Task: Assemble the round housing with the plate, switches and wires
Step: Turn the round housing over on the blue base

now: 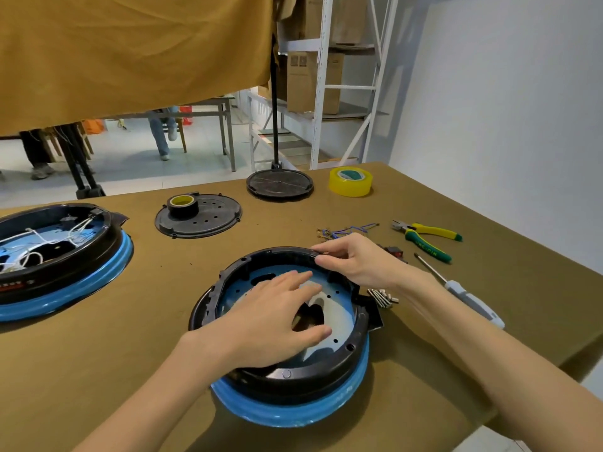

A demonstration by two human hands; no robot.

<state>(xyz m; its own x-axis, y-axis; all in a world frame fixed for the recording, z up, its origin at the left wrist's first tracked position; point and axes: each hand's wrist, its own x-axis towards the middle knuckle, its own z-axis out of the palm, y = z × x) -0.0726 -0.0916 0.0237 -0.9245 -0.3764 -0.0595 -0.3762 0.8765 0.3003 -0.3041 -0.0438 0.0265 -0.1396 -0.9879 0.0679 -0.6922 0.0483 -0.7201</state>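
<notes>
The round housing (287,380), black with a blue outer band, lies upside down on the table in front of me. Inside it sits a pale plate (339,308) with holes and a dark cut-out. My left hand (274,318) lies flat on that plate, fingers spread and straight. My right hand (355,259) pinches the housing's far black rim between thumb and fingers. Loose blue and purple wires (346,230) lie beyond my right hand, and red-and-black switches (391,251) sit just right of it, partly hidden.
A second housing (58,259) with white wires inside stands at the left. A black cover (208,220) carries a tape roll (182,205). Yellow tape (350,181), a lamp base (280,184), pliers (427,239), a screwdriver (463,293) and several screws (381,296) lie around.
</notes>
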